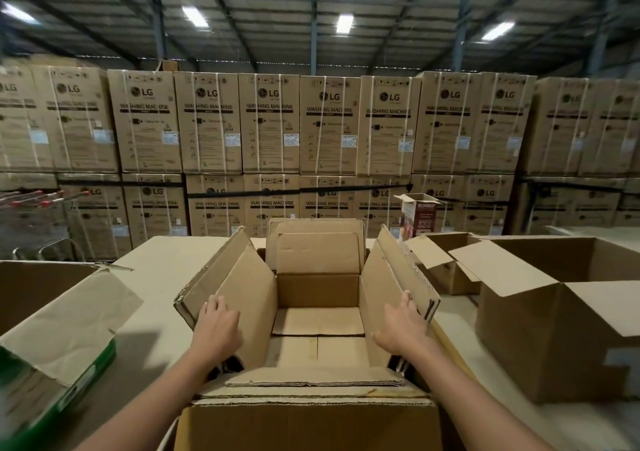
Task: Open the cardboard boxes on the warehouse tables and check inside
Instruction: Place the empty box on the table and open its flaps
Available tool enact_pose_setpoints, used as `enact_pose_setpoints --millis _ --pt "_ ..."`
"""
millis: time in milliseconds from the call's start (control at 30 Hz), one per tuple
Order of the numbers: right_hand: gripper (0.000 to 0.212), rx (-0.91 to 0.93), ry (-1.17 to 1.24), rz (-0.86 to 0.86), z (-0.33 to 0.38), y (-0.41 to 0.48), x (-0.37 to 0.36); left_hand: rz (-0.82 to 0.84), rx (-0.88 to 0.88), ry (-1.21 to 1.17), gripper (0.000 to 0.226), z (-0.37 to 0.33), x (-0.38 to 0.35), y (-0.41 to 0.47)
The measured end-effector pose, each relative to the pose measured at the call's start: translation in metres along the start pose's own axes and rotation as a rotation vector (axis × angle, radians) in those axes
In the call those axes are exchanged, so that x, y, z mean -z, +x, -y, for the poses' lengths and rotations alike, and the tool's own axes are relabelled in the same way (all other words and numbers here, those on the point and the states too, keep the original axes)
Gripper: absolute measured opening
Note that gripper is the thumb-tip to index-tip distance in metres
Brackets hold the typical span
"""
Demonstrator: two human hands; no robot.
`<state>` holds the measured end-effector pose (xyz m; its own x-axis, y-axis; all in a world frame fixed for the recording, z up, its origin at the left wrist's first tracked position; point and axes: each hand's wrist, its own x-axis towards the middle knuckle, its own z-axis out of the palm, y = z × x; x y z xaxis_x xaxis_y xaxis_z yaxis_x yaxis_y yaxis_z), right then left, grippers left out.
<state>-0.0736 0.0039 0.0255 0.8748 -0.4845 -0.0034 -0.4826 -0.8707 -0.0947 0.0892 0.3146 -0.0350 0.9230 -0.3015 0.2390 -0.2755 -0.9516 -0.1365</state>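
Note:
An open brown cardboard box (318, 289) stands on the table right in front of me, all its flaps spread. Inside I see only its bare cardboard floor. My left hand (218, 326) rests with straight fingers on the left side flap (242, 277), pushing it outward. My right hand (403, 326) lies the same way on the right side flap (391, 270). The near flap (311, 381) folds toward me and the far flap (317, 251) stands upright.
Two more opened brown boxes (561, 315) stand on the table to the right, with a small printed carton (417, 215) behind them. An open box with green sides (62, 329) is at the left. Stacked washing-machine cartons (270, 125) wall the back; shopping trolleys (31, 222) stand far left.

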Motion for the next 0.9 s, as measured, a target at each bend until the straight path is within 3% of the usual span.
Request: enact_pose_setpoints --millis 167,233,300,333,400,500,567,767,900 --pt "0.049 -0.027 0.081 0.075 -0.001 -0.008 0.019 0.015 0.018 0.045 0.032 -0.01 0.025 0.0" --pt "0.04 -0.045 0.107 -0.039 0.01 -0.015 0.02 0.027 0.022 -0.011 0.032 -0.021 0.035 -0.005" --pt "0.044 0.068 0.159 -0.123 0.025 -0.022 0.018 0.076 -0.043 -0.172 0.034 -0.033 0.042 -0.011" --pt "0.05 0.158 0.215 -0.083 0.032 -0.026 0.019 0.147 -0.104 -0.292 0.035 -0.039 0.045 -0.014" --pt "0.065 0.305 0.304 0.165 0.043 -0.038 0.021 0.426 -0.254 -0.483 0.035 -0.052 0.05 -0.025" --pt "0.076 0.44 0.141 0.569 0.052 -0.058 0.014 0.693 -0.384 -0.439 0.047 -0.067 0.052 -0.048" --pt "0.083 0.441 0.079 0.64 0.054 -0.064 0.0 0.705 -0.364 -0.374 0.053 -0.071 0.053 -0.058" --pt "0.083 0.389 0.125 0.486 0.055 -0.065 -0.02 0.652 -0.309 -0.39 0.054 -0.069 0.062 -0.072" --pt "0.076 0.338 0.167 0.379 0.051 -0.065 -0.023 0.48 -0.154 -0.366 0.049 -0.064 0.071 -0.09"
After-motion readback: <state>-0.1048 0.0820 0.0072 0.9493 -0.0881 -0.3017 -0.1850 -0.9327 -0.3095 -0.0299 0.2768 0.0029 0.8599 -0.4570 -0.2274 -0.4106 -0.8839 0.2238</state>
